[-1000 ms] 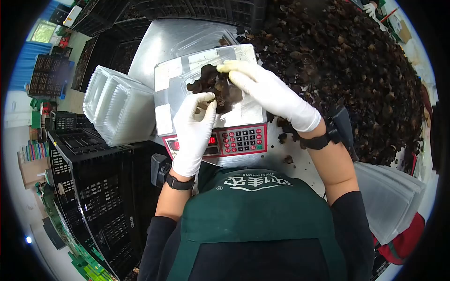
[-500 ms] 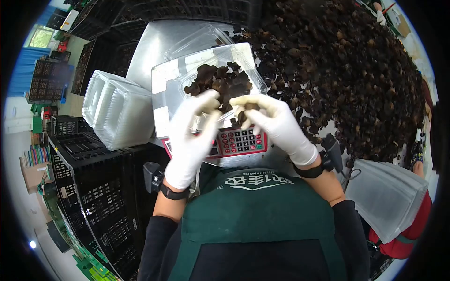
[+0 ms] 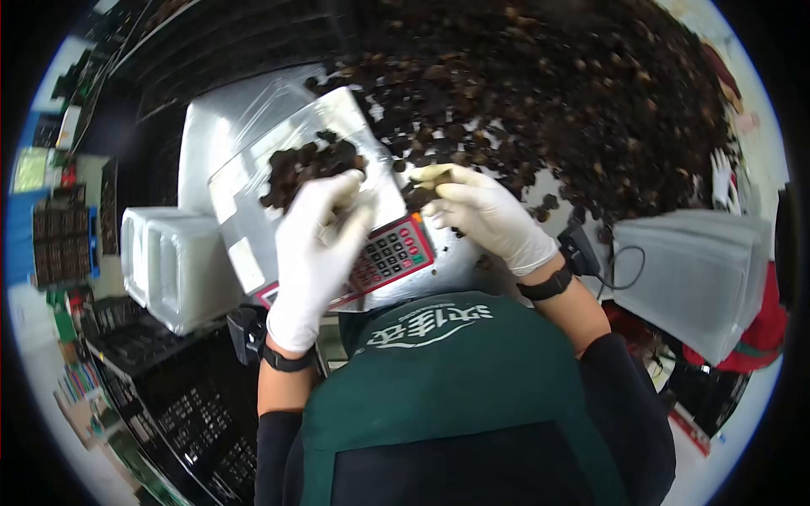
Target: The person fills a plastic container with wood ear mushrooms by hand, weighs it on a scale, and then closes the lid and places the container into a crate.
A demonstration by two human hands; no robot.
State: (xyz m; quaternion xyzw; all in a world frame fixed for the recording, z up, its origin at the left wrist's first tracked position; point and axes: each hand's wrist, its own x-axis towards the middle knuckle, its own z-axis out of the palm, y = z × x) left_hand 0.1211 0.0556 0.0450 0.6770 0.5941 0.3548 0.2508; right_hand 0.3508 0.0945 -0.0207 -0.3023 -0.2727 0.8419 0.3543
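Dark brown fungus pieces (image 3: 299, 169) lie in a clear plastic tray on a scale (image 3: 236, 194) with a red-edged keypad (image 3: 392, 255). My left hand (image 3: 323, 232), in a white glove, is over the near side of the tray, its fingers bent beside the pieces; what lies between them is blurred. Just right of the scale, my right hand (image 3: 481, 207), also gloved, has its thumb and fingers closed on a dark fungus piece (image 3: 430, 190). A large heap of the same fungus (image 3: 582, 93) spreads over the metal table behind it.
Stacked clear trays (image 3: 181, 270) stand left of the scale, and another stack (image 3: 692, 274) is at the right. Black crates (image 3: 186, 405) are at the lower left and upper left. A co-worker's gloved hand (image 3: 722, 179) and red clothing show at the far right.
The view has turned, so the scale appears tilted and farther left. My right hand is now off the tray, to the right of the scale, while my left hand stays over the tray's near side.
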